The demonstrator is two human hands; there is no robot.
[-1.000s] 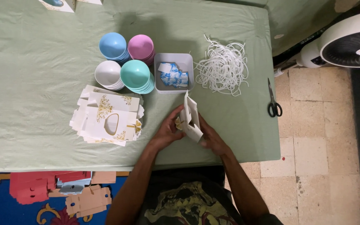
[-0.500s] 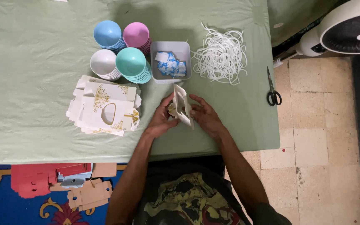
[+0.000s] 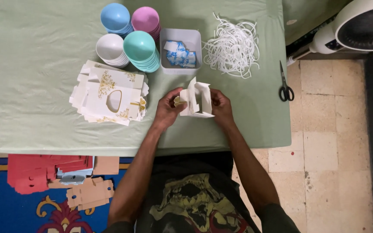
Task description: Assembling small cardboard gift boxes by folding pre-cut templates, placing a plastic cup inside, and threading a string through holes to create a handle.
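white paper box (image 3: 197, 98), half-folded, upright, held

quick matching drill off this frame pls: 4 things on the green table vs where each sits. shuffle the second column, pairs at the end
Things:
1. scissors
2. pile of white cords
3. stack of flat box blanks
4. small grey tray

Places:
A. left of the left hand
B. between the teal bowls and the cords
C. near the table's right edge
D. back right, beside the tray

Both hands, the right hand too, grip a half-folded white box.

Pairs: 1-C, 2-D, 3-A, 4-B
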